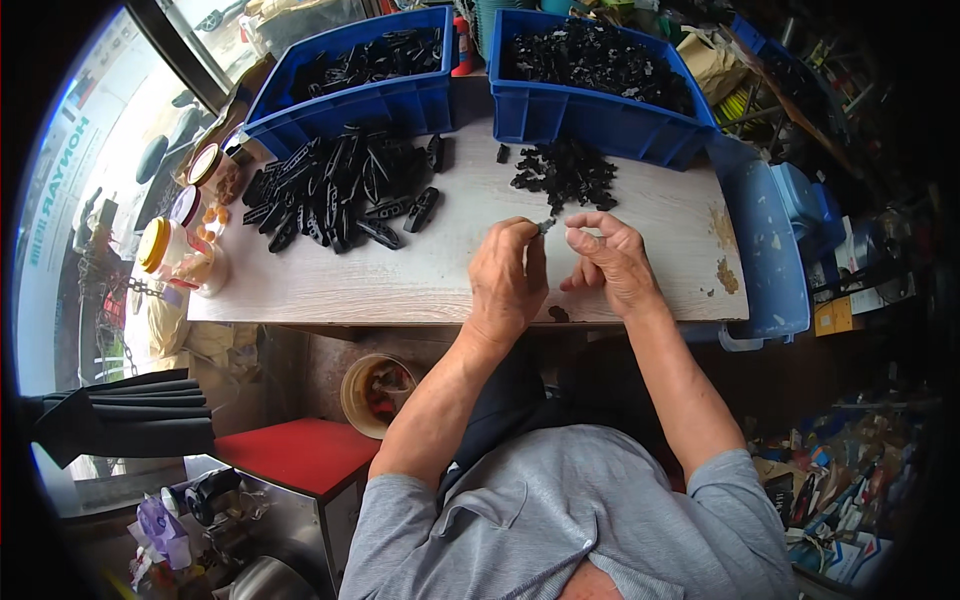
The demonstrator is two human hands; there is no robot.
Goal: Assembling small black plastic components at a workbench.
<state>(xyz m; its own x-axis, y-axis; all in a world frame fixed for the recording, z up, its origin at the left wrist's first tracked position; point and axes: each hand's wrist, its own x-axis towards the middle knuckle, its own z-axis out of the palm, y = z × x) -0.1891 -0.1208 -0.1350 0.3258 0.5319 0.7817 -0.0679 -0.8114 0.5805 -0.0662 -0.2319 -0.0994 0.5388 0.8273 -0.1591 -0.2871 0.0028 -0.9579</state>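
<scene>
Near the front edge of the table, my left hand (508,275) pinches a small dark grey plastic part (546,226) between thumb and fingertips. My right hand (615,262) is just to the right of that part, fingers bent but apart, with nothing visible in them. Beyond both hands is a loose heap of small black plastic parts (568,175), and one single black piece (503,153) lies to its left. Farther left spreads a bigger pile of long black plastic housings (335,190), with slots along them.
Two blue bins, left (350,105) and right (590,122), stand at the table's back, filled with black parts. Lidded jars (185,255) line the left edge of the pale table (400,285). A bucket (352,395) and a red-topped cabinet (290,455) are below left.
</scene>
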